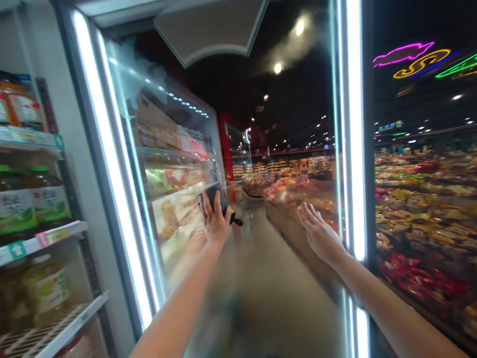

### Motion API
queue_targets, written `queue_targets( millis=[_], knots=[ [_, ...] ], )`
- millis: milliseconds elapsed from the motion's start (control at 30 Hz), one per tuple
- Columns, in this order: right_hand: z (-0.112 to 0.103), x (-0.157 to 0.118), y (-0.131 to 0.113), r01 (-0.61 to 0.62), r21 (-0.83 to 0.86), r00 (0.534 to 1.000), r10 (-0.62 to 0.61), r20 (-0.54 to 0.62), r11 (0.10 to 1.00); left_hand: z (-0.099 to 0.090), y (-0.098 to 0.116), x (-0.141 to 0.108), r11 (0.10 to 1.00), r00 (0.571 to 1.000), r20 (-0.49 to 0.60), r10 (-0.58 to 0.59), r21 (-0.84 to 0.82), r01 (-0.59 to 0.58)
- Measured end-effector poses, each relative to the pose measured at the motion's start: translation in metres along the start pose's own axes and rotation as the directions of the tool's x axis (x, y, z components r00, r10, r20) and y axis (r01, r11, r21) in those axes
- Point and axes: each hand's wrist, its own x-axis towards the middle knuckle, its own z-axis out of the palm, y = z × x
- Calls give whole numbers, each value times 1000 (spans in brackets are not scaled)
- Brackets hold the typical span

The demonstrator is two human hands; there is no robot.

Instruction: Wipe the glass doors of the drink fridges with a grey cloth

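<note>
My left hand (215, 223) presses a dark, flat pad (215, 194) against the glass door (257, 278), with the fingers spread over it. From the pad's lower right side sticks out a small black loop, with a bit of yellow near it. Its exact kind is unclear. Farther right, my right hand (321, 237) lies with fingers stretched out and nothing in them, at or on the same glass near its lit edge. The glass mirrors or lets through shelves, an aisle and ceiling lights.
Bright light strips (356, 129) run up both sides of the glass. On the left, open shelves (44, 238) hold bottles (48, 196) with green caps and price tags. Packaged goods (421, 223) are heaped at the right, beneath neon signs (421, 62).
</note>
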Motion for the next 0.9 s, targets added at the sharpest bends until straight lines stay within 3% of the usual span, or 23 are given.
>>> queue_targets(
  millis=[67,100,167,200,267,333,400,467,533,567,633,700,767,800,900],
  knots=[
    [7,-2,1,6,-3,1000,-6,-21,1000,5,4,18,981,977,-92,-194,-25,193],
    [10,-2,2,7,-7,1000,-7,-26,1000,9,9,23,981,977,-91,-194,-33,191],
    [15,-2,5,9,-20,1000,-9,-26,1000,15,18,22,1000,1000,3,-9,-27,9],
    [18,-1,7,8,-29,1000,-9,-22,1000,16,20,17,991,988,76,134,-30,-132],
    [22,3,11,4,-43,1000,-4,-7,999,15,13,4,929,907,201,370,-54,-367],
    [27,8,14,-2,-49,1000,3,12,999,9,-7,-6,894,861,247,444,-55,-445],
    [34,14,17,-15,-44,999,17,29,999,3,-31,-10,934,914,205,350,7,-359],
    [44,19,18,-34,-24,999,35,39,999,1,-52,-9,983,982,96,160,78,-168],
    [56,24,20,-49,8,998,49,31,999,4,-64,-8,994,1000,0,13,110,-13],
    [63,27,22,-53,25,998,53,20,998,7,-68,-7,994,1000,-11,0,112,1],
    [76,31,25,-54,53,998,54,-8,997,13,-72,-7,988,991,64,117,96,-123],
    [89,35,28,-50,67,998,52,-30,996,16,-76,-3,940,926,194,324,46,-339],
    [99,39,31,-48,77,998,51,-40,996,19,-81,7,896,871,245,426,22,-444],
    [104,41,32,-47,82,998,51,-42,996,20,-83,14,903,884,227,408,38,-427],
    [115,48,33,-49,95,998,53,-40,994,32,-78,31,967,969,98,226,96,-235]
  ],
)
